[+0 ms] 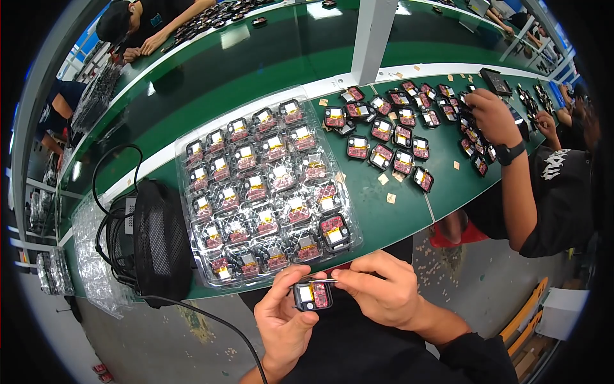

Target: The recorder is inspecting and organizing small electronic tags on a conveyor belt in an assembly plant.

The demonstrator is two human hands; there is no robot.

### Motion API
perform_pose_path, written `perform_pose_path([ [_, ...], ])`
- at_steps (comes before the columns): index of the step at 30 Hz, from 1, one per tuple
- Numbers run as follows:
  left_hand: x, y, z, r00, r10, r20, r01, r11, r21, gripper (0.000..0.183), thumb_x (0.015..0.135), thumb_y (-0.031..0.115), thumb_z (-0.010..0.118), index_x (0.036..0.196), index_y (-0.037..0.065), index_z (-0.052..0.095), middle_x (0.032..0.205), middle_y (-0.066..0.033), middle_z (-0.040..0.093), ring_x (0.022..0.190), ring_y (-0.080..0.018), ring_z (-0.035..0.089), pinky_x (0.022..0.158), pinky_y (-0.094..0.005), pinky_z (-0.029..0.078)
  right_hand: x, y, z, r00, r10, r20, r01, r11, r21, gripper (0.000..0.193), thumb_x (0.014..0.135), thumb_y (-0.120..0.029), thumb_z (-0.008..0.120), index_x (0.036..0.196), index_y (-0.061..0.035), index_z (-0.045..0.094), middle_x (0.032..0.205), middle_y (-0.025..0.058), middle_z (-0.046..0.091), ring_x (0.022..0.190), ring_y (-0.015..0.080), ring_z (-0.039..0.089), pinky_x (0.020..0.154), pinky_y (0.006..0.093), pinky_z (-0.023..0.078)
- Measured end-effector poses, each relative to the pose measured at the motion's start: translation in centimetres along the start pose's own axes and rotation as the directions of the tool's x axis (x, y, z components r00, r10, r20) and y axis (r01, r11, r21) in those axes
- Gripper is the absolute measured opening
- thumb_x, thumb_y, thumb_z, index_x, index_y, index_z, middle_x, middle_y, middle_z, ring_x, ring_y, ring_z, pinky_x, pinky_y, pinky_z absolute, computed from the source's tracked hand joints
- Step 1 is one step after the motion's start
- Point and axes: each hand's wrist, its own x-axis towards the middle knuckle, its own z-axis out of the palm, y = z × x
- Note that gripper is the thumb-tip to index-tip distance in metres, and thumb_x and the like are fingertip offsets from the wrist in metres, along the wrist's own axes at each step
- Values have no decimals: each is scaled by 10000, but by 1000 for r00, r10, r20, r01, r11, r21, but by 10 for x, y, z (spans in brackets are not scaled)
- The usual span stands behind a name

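The held device (pixel 313 296), a rounded square unit with a black frame, is in front of the near edge of the desk (pixel 406 214), below the near right corner of the clear plastic tray (pixel 347 208). Its exposed interior, facing up, shows a white block, a strip of yellow and a red circuit board.

The left grip (pixel 284 323) is closed on the held device: the thumb bears on the lower edge, and the fingers support the upper left side. The right grip (pixel 385 285) is pinched, thumb against forefinger, on a thin metallic tool (pixel 325 280). The tool lies across the upper edge of the held device; contact between the two cannot be confirmed.

The tray holds rows of similar units, most of them seen through clear plastic. The corner unit (pixel 334 230), at the near right, shows clearly.

Loose units (pixel 382 130) lie right of the tray, with small tan pieces (pixel 391 198) scattered among and near them. Farther right, a co-worker's hand (pixel 491 116) reaches over another group of units.

Left of the tray stands a black mesh bag (pixel 163 233). A black cable (pixel 217 319) runs from beside it toward the lower edge of view. Clear plastic packaging (pixel 96 256) lies farther left.
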Motion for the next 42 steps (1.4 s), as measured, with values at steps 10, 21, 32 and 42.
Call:
perform_pose_path([
  [10, 1, -3, -8, 1000, -7, 4, 7, 999, -35, 703, 802, 155, 904, 1394, -41, 579, 1408, -194, 555, 1258, -311, 625, 1067, -417, 520, 5, -8, -8, 990, -63, 124, 87, 978, -191, 331, 726, 33, 781, 1045, -58, 770, 881, 48, 670, 687, 207, 645, 571, 311, 532],
  [21, 40, 3, -7, 791, 527, 310, -535, 350, 769, 366, 688, -18, 938, 957, 39, 697, 1233, -156, 581, 1151, -347, 679, 960, -401, 592, 7, 60, -44, 863, 336, -379, -501, 670, -548, 399, 887, -168, 793, 1237, -33, 658, 1316, 188, 547, 853, 368, 711, 702, 448, 564],
  [32, 55, -3, -9, 782, 372, 499, -497, -109, 861, 290, 743, 53, 866, 1016, 28, 771, 1098, -126, 734, 1150, -363, 673, 963, -448, 533, -8, 78, -53, 860, 347, -374, -505, 678, -533, 297, 877, -159, 797, 1120, -32, 683, 1272, 154, 653, 932, 375, 726, 767, 451, 583],
  [42, 53, 0, -4, 793, 378, 478, -496, -58, 867, 201, 790, -27, 797, 989, 1, 785, 1147, -132, 750, 1175, -354, 681, 969, -439, 545, 1, 47, -50, 884, 402, -237, -444, 882, -159, 351, 747, -74, 902, 1025, -21, 694, 1141, 136, 719, 888, 258, 735, 649, 346, 576],
])
